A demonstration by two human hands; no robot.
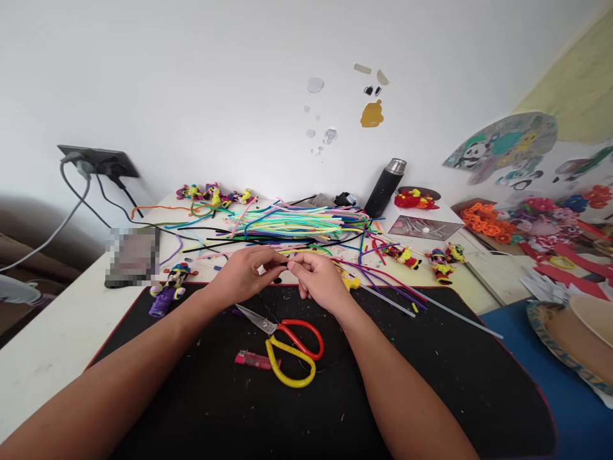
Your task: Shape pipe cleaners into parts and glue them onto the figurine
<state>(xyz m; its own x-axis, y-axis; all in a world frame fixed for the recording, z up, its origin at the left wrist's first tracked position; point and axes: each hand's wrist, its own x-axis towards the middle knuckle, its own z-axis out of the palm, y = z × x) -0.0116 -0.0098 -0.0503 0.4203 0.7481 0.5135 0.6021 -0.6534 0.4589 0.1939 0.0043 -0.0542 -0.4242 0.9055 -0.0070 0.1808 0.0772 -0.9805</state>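
Small dark piece (285,264), pinched between the fingertips of both hands, just over the far edge of the black mat (215,396). Exact shape: can't tell, fingers cover most of it.

Left hand (246,271): thumb and fingers closed on it. Right hand (318,278): pinching its right side, other fingers curled in.

Risks, my read:
- Drop. Tiny part, little to grip; if one pinch slips, it lands on dark mat or among the loose colored stems (287,223) on the far side. Dark on dark, easy to lose.
- Bend or twist. Hands nearly touching, so uneven pull from either side could deform it, and the fingers block the view.
- Scissors (287,345) lie near side of the hands, blade tip pointing far-left, close to the left forearm. Arm dropped carelessly = poke or nick.
- Pink lighter (251,360) sits against the yellow handle; grabbing the scissors could shove it.
- Stray stems right of the right hand could snag a sleeveless forearm sweeping right.
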